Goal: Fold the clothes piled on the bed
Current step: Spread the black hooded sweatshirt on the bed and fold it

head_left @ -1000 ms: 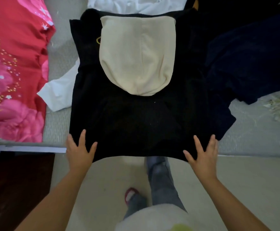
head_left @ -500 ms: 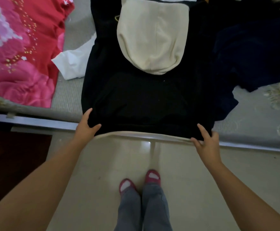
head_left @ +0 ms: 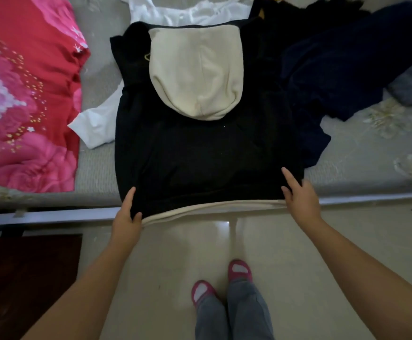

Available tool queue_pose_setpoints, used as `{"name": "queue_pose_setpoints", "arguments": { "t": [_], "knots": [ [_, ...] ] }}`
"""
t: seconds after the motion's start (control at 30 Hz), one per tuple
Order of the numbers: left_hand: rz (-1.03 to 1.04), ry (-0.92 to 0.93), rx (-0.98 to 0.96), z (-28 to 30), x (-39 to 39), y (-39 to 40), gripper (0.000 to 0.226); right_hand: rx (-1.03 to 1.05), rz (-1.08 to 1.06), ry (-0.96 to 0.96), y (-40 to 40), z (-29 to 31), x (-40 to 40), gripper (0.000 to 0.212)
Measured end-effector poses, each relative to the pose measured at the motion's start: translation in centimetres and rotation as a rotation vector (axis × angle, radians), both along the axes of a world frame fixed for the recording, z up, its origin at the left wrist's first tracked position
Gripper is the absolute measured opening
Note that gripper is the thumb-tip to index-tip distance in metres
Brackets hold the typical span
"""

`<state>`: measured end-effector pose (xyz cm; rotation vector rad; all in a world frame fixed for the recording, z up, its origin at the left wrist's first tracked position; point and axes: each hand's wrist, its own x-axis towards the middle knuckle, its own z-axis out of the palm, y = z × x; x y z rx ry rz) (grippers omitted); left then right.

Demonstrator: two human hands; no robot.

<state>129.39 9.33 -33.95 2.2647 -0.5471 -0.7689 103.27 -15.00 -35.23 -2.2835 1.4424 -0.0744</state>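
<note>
Dim, flat indoor light; a pale glare streak on the glossy floor (head_left: 229, 224) just below the black hoodie (head_left: 200, 155), whose folds vanish in shadow. Edges bow with wide-angle distortion, slightly soft.

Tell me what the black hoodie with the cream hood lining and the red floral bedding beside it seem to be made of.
Black hoodie with cream hood lining: looks like thick matte knit, perhaps fleece-lined cotton; the cream inner layer shows along the hem, and it lies heavy with soft creases. Red floral bedding: looks like a smooth printed woven fabric with a slight sheen; fibre cannot be told.
</note>
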Motion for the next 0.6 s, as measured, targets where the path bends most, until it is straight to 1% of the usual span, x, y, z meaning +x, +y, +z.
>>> {"name": "queue_pose_setpoints", "arguments": {
  "t": [0.1,0.2,0.3,0.37,0.43,0.5,0.53,0.57,0.6],
  "knots": [
    [-0.046,-0.044,0.049,0.8,0.1,0.1,0.051,-0.078,0.127,-0.067,0.1,0.5,-0.1,0.047],
    [-0.035,-0.026,0.065,2.3,0.6,0.0,0.044,-0.17,0.285,-0.018,-0.3,2.2,-0.4,0.042],
    [-0.034,-0.009,0.055,4.4,0.6,0.8,0.043,-0.235,0.334,-0.045,0.0,4.7,-1.5,0.04],
    [0.004,0.023,0.091,5.6,0.0,2.3,0.045,-0.274,0.366,-0.059,1.1,5.9,-2.7,0.039],
    [0.074,0.053,0.11,6.4,-0.8,4.0,0.046,-0.246,0.367,-0.05,2.7,6.6,-4.0,0.039],
    [0.146,0.107,0.115,7.2,-1.5,5.4,0.047,-0.167,0.311,-0.031,3.9,7.2,-4.9,0.047],
    [0.173,0.143,0.113,7.7,-1.8,5.7,0.048,-0.077,0.226,-0.037,4.3,8.1,-4.9,0.052],
    [0.205,0.178,0.099,8.1,-1.7,5.9,0.049,0.048,0.134,-0.055,4.4,9.1,-4.5,0.053],
    [0.239,0.21,0.078,8.6,-1.3,5.6,0.05,0.151,0.038,-0.111,4.1,9.9,-3.9,0.051]
  ]
}}
